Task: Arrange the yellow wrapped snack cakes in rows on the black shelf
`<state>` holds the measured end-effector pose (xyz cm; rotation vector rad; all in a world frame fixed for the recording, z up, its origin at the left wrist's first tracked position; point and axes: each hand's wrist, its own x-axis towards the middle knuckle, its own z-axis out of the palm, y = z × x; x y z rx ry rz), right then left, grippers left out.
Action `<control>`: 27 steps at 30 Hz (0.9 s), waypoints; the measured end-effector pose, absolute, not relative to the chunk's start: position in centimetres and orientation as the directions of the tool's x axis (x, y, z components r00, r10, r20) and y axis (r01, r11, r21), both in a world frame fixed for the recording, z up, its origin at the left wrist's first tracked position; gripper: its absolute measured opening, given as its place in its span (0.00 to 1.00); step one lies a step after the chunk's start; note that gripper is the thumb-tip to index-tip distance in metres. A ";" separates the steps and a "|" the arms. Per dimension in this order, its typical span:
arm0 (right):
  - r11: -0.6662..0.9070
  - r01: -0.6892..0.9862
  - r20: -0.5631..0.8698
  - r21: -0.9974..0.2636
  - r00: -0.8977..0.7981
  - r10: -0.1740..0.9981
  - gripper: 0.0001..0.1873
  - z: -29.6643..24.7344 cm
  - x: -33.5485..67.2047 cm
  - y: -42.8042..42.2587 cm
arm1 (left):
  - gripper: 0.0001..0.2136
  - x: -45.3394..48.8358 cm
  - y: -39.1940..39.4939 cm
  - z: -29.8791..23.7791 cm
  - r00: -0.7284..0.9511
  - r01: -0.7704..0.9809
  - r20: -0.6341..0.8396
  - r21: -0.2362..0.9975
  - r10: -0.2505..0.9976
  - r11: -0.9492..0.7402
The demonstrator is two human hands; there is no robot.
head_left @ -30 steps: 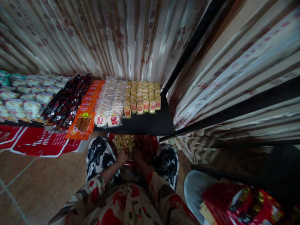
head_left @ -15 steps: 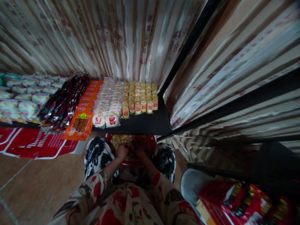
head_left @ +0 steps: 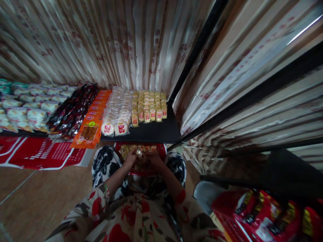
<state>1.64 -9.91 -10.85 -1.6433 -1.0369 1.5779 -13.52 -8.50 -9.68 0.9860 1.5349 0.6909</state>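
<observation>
A red basket [head_left: 163,150] of small yellow wrapped snacks [head_left: 124,150] sits between my knees, just under the shelf's front edge. My left hand [head_left: 130,159] is over its left half, fingers closed on a shiny wrapped snack [head_left: 139,153]. My right hand [head_left: 154,159] is close by on the right, its fingers curled in toward the same spot; shadow hides what they hold, if anything. On the black shelf [head_left: 151,133] above stand rows of similar yellow packs [head_left: 147,116], with red-and-white labels on the front ones.
Left along the shelf lie round white packs [head_left: 121,127], orange snack strips [head_left: 88,134], dark packets [head_left: 72,112] and white packs [head_left: 37,117]. A red printed sheet [head_left: 58,153] hangs below. Black frame bars [head_left: 252,104] and a curtain [head_left: 141,40] enclose the right and back. Red bags [head_left: 267,215] stand lower right.
My hands have come up slightly out of the snacks and closer together, and a shiny wrapped piece now shows between them. The view has shifted slightly.
</observation>
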 end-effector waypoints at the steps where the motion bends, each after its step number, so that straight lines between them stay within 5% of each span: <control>1: -0.505 0.087 -0.509 -0.859 -0.036 0.860 0.07 -10.4 1.9 -9.9 | 0.23 -13.4 -8.6 -9.4 -0.013 0.164 -0.500 0.853 0.866 0.495; 18: -0.560 -0.203 -0.572 -0.803 -0.004 0.820 0.10 -5.5 3.3 -9.7 | 0.20 -13.5 -9.7 -5.2 0.054 -0.032 -0.394 0.918 0.918 0.396; 27: -0.447 -0.261 -0.422 -0.856 -0.148 0.894 0.18 -3.3 3.5 -10.7 | 0.18 -13.5 -9.7 -4.3 0.034 -0.250 -0.453 0.859 0.891 0.447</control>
